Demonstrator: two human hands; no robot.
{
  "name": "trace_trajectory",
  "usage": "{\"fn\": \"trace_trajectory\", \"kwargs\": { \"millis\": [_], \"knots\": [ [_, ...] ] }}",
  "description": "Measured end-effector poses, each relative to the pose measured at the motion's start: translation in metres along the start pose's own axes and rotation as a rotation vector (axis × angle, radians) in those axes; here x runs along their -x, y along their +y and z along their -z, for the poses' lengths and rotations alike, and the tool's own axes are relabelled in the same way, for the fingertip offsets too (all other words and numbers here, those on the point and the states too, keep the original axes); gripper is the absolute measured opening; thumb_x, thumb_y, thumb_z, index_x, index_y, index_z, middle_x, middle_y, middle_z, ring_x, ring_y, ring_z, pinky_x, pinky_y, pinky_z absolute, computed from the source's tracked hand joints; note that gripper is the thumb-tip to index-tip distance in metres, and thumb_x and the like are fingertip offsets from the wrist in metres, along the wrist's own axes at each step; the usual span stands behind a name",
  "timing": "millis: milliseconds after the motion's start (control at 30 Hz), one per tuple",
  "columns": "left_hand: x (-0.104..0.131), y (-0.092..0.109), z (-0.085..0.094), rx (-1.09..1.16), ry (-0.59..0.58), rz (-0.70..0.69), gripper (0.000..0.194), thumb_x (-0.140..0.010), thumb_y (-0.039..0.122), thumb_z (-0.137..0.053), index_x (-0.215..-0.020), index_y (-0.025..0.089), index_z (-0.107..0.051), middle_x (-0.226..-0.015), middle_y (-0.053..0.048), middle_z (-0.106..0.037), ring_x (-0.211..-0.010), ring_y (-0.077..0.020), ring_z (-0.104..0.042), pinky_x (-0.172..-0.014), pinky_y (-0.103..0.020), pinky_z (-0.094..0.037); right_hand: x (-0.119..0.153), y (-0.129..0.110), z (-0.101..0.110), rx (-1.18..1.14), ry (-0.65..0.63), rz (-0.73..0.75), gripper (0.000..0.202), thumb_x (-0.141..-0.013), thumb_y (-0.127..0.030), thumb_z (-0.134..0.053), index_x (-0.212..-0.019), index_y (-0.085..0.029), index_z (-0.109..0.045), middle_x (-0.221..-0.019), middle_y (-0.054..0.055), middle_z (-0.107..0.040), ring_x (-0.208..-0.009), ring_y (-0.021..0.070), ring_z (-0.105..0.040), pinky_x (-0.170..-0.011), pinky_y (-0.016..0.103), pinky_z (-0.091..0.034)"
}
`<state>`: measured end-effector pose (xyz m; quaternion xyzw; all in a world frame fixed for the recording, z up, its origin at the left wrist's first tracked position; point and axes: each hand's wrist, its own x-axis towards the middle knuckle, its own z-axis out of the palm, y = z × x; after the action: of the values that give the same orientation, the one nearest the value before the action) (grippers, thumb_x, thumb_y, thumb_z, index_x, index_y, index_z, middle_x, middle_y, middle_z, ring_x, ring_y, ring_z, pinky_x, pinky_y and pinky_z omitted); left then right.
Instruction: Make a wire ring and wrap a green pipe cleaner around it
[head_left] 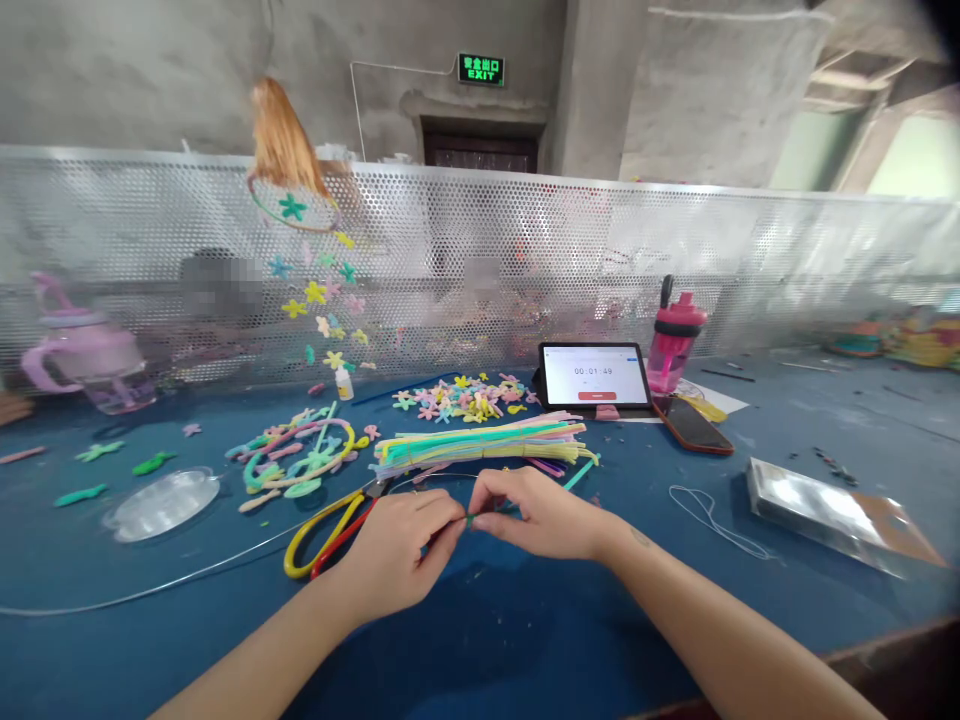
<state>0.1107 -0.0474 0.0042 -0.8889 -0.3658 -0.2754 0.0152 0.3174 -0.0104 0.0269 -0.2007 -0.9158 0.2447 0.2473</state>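
Observation:
My left hand [405, 545] and my right hand [525, 510] meet fingertip to fingertip above the blue table. Both are closed in a pinch on a green pipe cleaner [470, 520], of which only a tiny piece shows between them. A teal length [581, 474] sticks out behind my right hand; whether it belongs to the same piece I cannot tell. Just beyond my hands lies a bundle of pastel pipe cleaners [480, 442]. Beside my left wrist are scissors with yellow and red handles [321, 540], their blades partly hidden.
Behind the bundle is a pile of small pipe-cleaner flowers [472, 398]. A pipe-cleaner ring [300, 455] lies left, near a clear round disc [166, 503]. A tablet [596, 372], pink bottle [675, 345] and phone [694, 425] stand or lie right. A perforated metal screen [450, 240] runs along the back.

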Motion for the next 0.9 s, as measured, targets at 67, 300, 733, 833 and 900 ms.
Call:
{"fn": "trace_trajectory", "kwargs": {
  "millis": [67,300,733,833,900],
  "knots": [
    [0.0,0.001,-0.003,-0.037,-0.007,-0.027,0.019,-0.09,0.02,-0.038,-0.081,0.019,-0.054,-0.069,0.0,-0.055,-0.059,-0.0121,-0.05,-0.056,-0.024,-0.034,0.007,0.011,0.022,0.091,-0.02,-0.031,0.012,-0.086,-0.027,-0.051,-0.088,-0.018,-0.06,-0.086,0.001,-0.065,-0.078,0.0136,-0.058,-0.07,0.024,-0.042],
    [-0.004,0.0,-0.009,-0.13,-0.08,-0.096,0.021,-0.091,0.02,-0.036,-0.08,0.02,-0.054,-0.066,0.001,-0.053,-0.058,-0.0136,-0.05,-0.054,-0.025,-0.033,0.067,0.106,0.124,0.642,0.245,-0.74,0.016,-0.078,-0.026,-0.056,-0.072,-0.014,-0.065,-0.072,0.009,-0.064,-0.067,0.0188,-0.055,-0.059,0.027,-0.034],
    [-0.007,-0.002,-0.013,-0.133,-0.189,-0.083,0.022,-0.092,0.02,-0.033,-0.081,0.02,-0.052,-0.068,0.0,-0.052,-0.06,-0.0147,-0.048,-0.055,-0.027,-0.03,0.095,0.158,0.121,0.603,0.299,-0.856,0.022,-0.088,-0.032,-0.054,-0.076,-0.014,-0.059,-0.078,0.002,-0.06,-0.07,0.0123,-0.055,-0.067,0.028,-0.046],
    [-0.008,-0.002,-0.012,-0.126,-0.182,-0.082,0.022,-0.092,0.02,-0.033,-0.081,0.02,-0.052,-0.068,0.0,-0.052,-0.06,-0.0145,-0.048,-0.055,-0.027,-0.03,0.086,0.133,0.121,0.504,0.38,-0.787,0.026,-0.085,-0.033,-0.055,-0.067,-0.014,-0.058,-0.071,0.007,-0.06,-0.068,0.0166,-0.055,-0.064,0.029,-0.043],
    [-0.008,-0.003,-0.013,-0.125,-0.181,-0.084,0.021,-0.092,0.021,-0.033,-0.082,0.02,-0.052,-0.068,0.0,-0.052,-0.06,-0.0144,-0.048,-0.055,-0.027,-0.03,0.076,0.097,0.111,0.408,0.438,-0.714,0.026,-0.087,-0.037,-0.05,-0.076,-0.016,-0.058,-0.078,0.009,-0.062,-0.071,0.0182,-0.056,-0.064,0.029,-0.042]
  ]
}}
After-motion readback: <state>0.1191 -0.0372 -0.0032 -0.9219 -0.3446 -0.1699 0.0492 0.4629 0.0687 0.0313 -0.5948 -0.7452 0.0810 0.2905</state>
